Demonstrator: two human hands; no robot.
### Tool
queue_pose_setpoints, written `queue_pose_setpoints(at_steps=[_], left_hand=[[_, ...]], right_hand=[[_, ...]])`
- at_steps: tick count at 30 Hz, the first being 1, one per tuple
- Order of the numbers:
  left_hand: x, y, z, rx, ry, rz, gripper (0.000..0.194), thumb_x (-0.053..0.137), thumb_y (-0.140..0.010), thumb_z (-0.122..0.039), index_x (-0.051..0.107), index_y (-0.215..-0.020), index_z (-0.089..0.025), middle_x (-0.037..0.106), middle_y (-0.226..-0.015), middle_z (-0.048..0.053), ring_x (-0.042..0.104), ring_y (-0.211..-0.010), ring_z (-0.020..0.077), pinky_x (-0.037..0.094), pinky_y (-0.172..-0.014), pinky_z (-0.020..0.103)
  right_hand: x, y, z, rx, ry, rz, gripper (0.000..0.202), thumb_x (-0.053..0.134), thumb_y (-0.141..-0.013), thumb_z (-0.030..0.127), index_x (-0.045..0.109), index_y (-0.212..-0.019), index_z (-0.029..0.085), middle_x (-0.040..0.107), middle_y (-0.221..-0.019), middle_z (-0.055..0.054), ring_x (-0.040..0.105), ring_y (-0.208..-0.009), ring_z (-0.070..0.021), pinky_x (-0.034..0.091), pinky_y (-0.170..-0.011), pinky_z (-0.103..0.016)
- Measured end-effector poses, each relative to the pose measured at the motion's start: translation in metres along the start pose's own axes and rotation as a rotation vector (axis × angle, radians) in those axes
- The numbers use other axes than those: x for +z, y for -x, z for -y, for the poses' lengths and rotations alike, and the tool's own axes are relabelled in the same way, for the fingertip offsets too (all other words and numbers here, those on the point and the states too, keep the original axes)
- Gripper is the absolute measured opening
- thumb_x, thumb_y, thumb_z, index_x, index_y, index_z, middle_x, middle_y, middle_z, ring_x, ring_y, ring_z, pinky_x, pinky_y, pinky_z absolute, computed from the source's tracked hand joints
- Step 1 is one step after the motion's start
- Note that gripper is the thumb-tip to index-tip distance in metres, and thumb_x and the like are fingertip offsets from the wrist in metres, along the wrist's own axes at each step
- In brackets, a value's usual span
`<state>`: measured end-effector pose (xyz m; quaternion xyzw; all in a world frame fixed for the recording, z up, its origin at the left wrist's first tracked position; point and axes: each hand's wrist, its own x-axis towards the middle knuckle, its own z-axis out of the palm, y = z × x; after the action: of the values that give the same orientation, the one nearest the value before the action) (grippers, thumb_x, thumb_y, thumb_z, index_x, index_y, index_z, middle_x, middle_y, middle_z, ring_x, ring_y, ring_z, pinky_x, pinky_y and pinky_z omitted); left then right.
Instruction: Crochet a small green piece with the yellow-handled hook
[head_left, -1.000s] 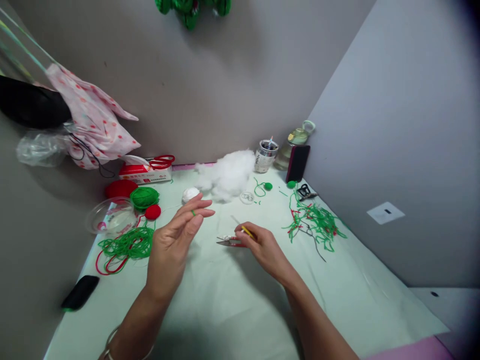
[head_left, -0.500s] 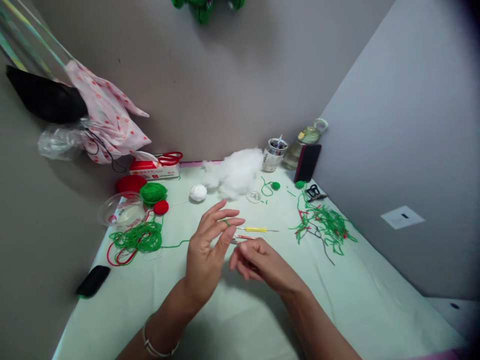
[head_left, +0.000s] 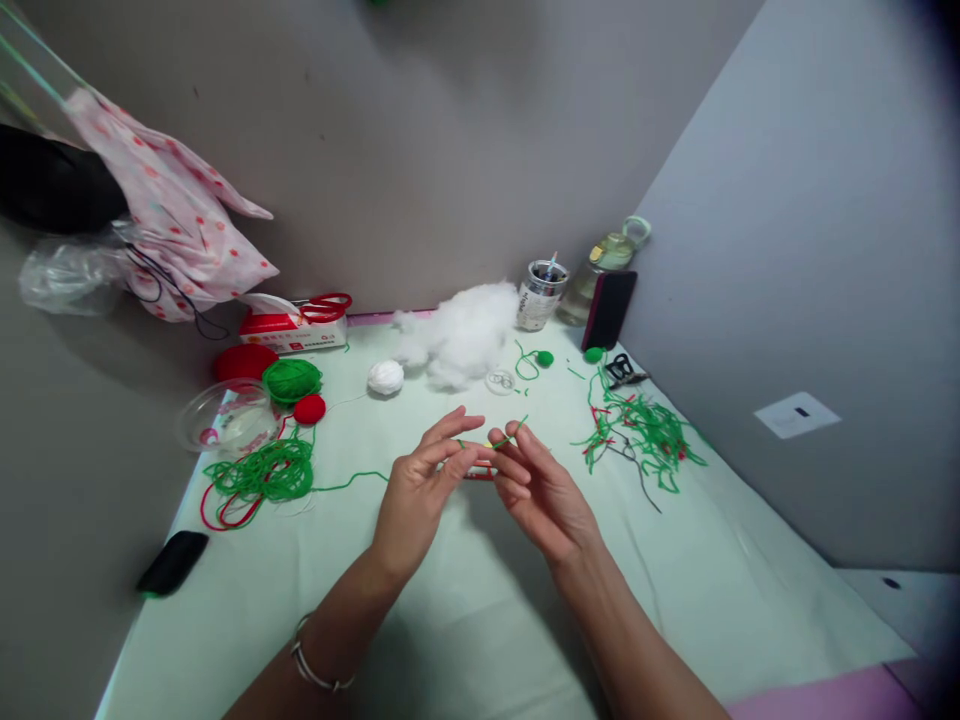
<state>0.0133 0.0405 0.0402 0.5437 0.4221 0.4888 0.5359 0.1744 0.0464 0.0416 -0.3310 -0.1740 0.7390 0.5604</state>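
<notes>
Yarn (head_left: 504, 442) now in right hand (head_left: 546, 500) too

Phone (head_left: 610, 311) upright before bottle (head_left: 613, 250); spotted pink cloth (head_left: 169, 225) hanging left.

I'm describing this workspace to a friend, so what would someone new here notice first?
Probably the heap of white fluff, bright at the back of the pale table. Then the loose tangle of green and red yarn scraps on the right side. At the centre, the left hand and right hand are close together, with a green strand running between them.
</notes>
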Motion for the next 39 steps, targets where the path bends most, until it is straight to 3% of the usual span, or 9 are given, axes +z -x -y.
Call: queue_pose_setpoints(at_steps=[3, 7, 10, 16, 21, 26, 30, 34, 39], left_hand=[[-0.002, -0.002, 0.003, -0.032, 0.019, -0.004, 0.024, 0.066, -0.102, -0.043, 0.085, -0.099, -0.029, 0.073, -0.141, 0.007, 0.047, -0.154, 0.03, 0.043, -0.123, 0.054], [-0.005, -0.003, 0.003, 0.17, -0.156, -0.053, 0.013, 0.075, -0.095, -0.032, 0.086, -0.091, -0.029, 0.076, -0.135, 0.007, 0.046, -0.153, 0.0317, 0.037, -0.126, 0.057], [-0.007, -0.003, 0.003, 0.255, -0.216, 0.006, 0.014, 0.075, -0.093, -0.025, 0.087, -0.092, -0.032, 0.076, -0.132, 0.007, 0.047, -0.152, 0.032, 0.036, -0.126, 0.059], [-0.009, -0.006, 0.001, 0.037, -0.071, 0.072, 0.01, 0.076, -0.092, -0.028, 0.084, -0.087, -0.027, 0.076, -0.131, 0.008, 0.056, -0.144, 0.0318, 0.043, -0.121, 0.054], [-0.014, -0.008, -0.001, 0.062, -0.186, 0.024, 0.027, 0.063, -0.101, -0.043, 0.082, -0.093, -0.025, 0.078, -0.122, 0.01, 0.063, -0.134, 0.0299, 0.044, -0.119, 0.053], [-0.017, -0.008, 0.0, 0.166, -0.331, -0.042, 0.009, 0.077, -0.09, -0.032, 0.082, -0.086, -0.027, 0.076, -0.125, 0.009, 0.053, -0.146, 0.0339, 0.038, -0.123, 0.06], [-0.016, -0.008, 0.002, 0.171, -0.324, -0.036, 0.014, 0.074, -0.091, -0.027, 0.079, -0.079, -0.025, 0.077, -0.125, 0.01, 0.052, -0.147, 0.0339, 0.036, -0.124, 0.062], [-0.015, -0.009, 0.004, 0.152, -0.328, -0.032, 0.013, 0.074, -0.092, -0.028, 0.078, -0.08, -0.025, 0.077, -0.129, 0.01, 0.051, -0.148, 0.034, 0.035, -0.124, 0.064], [-0.014, -0.009, 0.011, 0.179, -0.334, -0.073, 0.007, 0.077, -0.091, -0.029, 0.084, -0.093, -0.028, 0.076, -0.134, 0.009, 0.05, -0.15, 0.0339, 0.037, -0.124, 0.063]], right_hand=[[0.0, -0.001, 0.0, -0.005, 0.09, 0.012, 0.031, 0.096, -0.069, 0.035, 0.072, -0.082, 0.02, 0.069, -0.073, 0.003, 0.035, -0.05, -0.0034, 0.032, -0.042, -0.016], [-0.002, -0.001, -0.003, 0.034, 0.312, 0.072, 0.032, 0.096, -0.069, 0.036, 0.072, -0.082, 0.019, 0.068, -0.061, 0.004, 0.05, -0.046, -0.0065, 0.039, -0.045, -0.019], [-0.003, 0.001, -0.003, 0.071, 0.426, 0.131, 0.029, 0.095, -0.069, 0.036, 0.076, -0.08, 0.017, 0.067, -0.058, 0.003, 0.056, -0.048, -0.0081, 0.044, -0.049, -0.021], [-0.003, 0.003, 0.0, 0.12, 0.465, 0.225, 0.027, 0.097, -0.067, 0.034, 0.082, -0.082, 0.017, 0.074, -0.069, 0.001, 0.061, -0.056, -0.0089, 0.051, -0.056, -0.023], [-0.006, -0.001, 0.0, 0.039, 0.431, 0.125, 0.028, 0.096, -0.069, 0.039, 0.08, -0.077, 0.017, 0.075, -0.067, -0.001, 0.059, -0.051, -0.0086, 0.047, -0.051, -0.023], [-0.004, -0.002, 0.0, -0.029, 0.425, 0.045, 0.029, 0.098, -0.066, 0.039, 0.08, -0.076, 0.018, 0.079, -0.071, -0.003, 0.06, -0.054, -0.009, 0.048, -0.054, -0.023], [0.0, -0.002, -0.002, -0.036, 0.394, -0.01, 0.033, 0.1, -0.061, 0.04, 0.079, -0.075, 0.017, 0.074, -0.065, 0.0, 0.058, -0.052, -0.007, 0.045, -0.052, -0.022], [0.0, -0.005, -0.004, -0.056, 0.352, -0.062, 0.037, 0.102, -0.057, 0.039, 0.077, -0.074, 0.017, 0.067, -0.058, 0.004, 0.054, -0.048, -0.0065, 0.041, -0.047, -0.021], [0.0, -0.005, -0.007, -0.098, 0.35, -0.09, 0.039, 0.102, -0.055, 0.038, 0.076, -0.075, 0.018, 0.071, -0.061, 0.003, 0.058, -0.05, -0.0078, 0.045, -0.048, -0.021]])
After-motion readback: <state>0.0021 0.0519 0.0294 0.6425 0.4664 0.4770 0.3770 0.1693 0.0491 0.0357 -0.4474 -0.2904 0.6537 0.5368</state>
